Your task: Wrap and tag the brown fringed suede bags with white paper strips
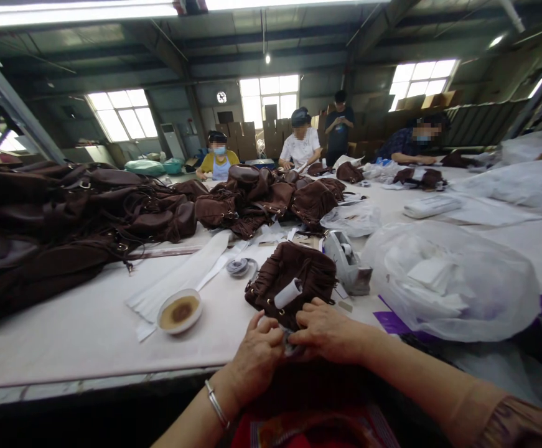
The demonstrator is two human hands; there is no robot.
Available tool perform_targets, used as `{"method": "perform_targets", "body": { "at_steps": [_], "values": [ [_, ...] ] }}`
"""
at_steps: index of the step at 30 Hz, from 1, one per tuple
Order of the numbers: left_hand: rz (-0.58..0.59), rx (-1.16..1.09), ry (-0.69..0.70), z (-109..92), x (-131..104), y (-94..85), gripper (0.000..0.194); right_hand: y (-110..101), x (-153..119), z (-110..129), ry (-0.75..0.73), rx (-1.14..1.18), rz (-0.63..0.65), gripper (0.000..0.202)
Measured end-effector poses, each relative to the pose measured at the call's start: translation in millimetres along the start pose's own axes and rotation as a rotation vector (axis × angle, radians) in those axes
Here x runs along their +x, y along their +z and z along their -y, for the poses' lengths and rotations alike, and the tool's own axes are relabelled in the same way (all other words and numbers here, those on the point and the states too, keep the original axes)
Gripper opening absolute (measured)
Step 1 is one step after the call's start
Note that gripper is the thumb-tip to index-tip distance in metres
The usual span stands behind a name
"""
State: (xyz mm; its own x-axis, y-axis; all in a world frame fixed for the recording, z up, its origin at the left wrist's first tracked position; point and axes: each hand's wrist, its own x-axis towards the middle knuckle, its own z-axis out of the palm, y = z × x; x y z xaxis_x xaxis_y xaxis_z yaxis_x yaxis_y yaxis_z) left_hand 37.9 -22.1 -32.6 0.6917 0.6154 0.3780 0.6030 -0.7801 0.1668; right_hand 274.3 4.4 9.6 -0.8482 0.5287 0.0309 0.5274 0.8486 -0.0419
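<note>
A dark brown fringed bag (310, 266) lies on the table in front of me, with a rolled white piece (288, 293) resting on it. My left hand (257, 348) is at the bag's near edge, its fingers curled and pressed together. My right hand (324, 330) meets it from the other side, also with bent, closed fingers. Between the fingertips shows a small greyish, shiny bit (292, 343) that I cannot make out. Just beyond the bag's right side stands a tape dispenser (345, 258). A coiled grey strip (239, 267) lies to the left of the bag.
A dish of brownish liquid (180, 311) sits left on the table (88, 336), beside white paper strips (182, 280). Brown bags (79, 218) are heaped at left and centre. A large clear plastic bag (452, 280) with white packets bulges at right. Several people work across the table.
</note>
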Motion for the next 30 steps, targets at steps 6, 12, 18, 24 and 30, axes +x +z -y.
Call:
{"method": "perform_targets", "body": {
  "at_steps": [6,12,18,24,30],
  "values": [
    [0.017,0.074,-0.01,18,-28,-8.6,0.006,1,38,14,0.013,0.028,0.101,0.037],
    [0.056,0.052,-0.078,21,-33,-8.2,0.009,2,55,21,0.041,0.046,0.187,0.045],
    [0.051,-0.051,-0.336,-6,-22,-12.7,0.024,16,51,24,0.032,0.086,0.129,0.032],
    [0.006,-0.082,-0.467,-22,-18,5.0,0.006,25,28,22,0.018,0.166,-0.075,0.021],
    [-0.113,-0.094,-0.456,-25,-19,17.3,0.012,51,-18,21,0.334,0.355,-0.724,0.024]
  ]
}}
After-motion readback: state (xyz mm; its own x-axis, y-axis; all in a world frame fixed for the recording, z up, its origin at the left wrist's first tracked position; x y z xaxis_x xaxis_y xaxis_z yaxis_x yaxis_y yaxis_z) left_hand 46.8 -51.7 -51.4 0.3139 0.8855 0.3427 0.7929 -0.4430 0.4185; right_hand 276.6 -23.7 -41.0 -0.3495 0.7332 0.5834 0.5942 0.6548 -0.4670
